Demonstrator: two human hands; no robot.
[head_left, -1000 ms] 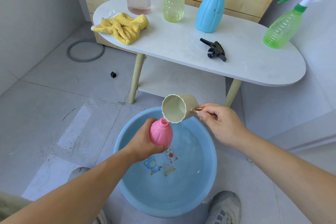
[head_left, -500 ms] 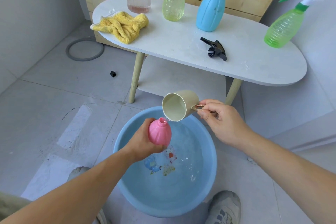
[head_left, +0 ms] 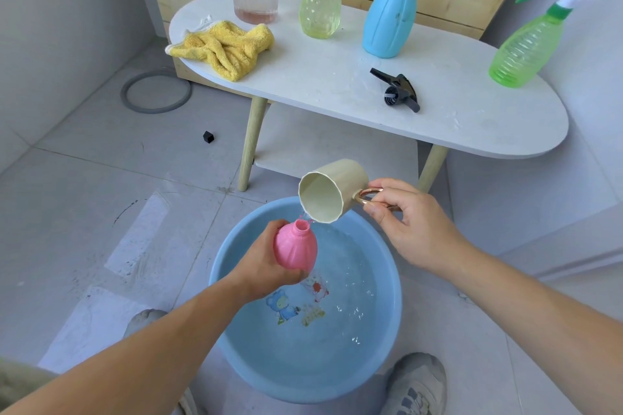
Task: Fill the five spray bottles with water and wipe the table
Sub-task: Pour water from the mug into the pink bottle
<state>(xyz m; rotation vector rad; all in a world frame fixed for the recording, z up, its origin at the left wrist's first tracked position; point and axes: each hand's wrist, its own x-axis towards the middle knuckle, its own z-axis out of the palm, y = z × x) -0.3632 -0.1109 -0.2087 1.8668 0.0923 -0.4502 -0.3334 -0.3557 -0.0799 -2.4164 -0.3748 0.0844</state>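
The left hand wraps its fingers round the pink bottle and holds it over the blue basin, with the open top turned up toward the cup. The right hand pinches the gold handle of the cream cup and tips it, so the cup's lip sits just above the bottle's top. A thin stream of water now falls from the lip onto that top, and little drops jump off it. A second ago the cup lay close over the bottle and no water showed, and since then the cup has moved up and to the side. So I think this bottle is only starting to fill, and some water may be missing the small hole and dropping back into the basin. Up on the white table nothing has moved: the yellow cloth, the black spray head and the four other bottles stand as they did, and the table looks wet and not yet wiped
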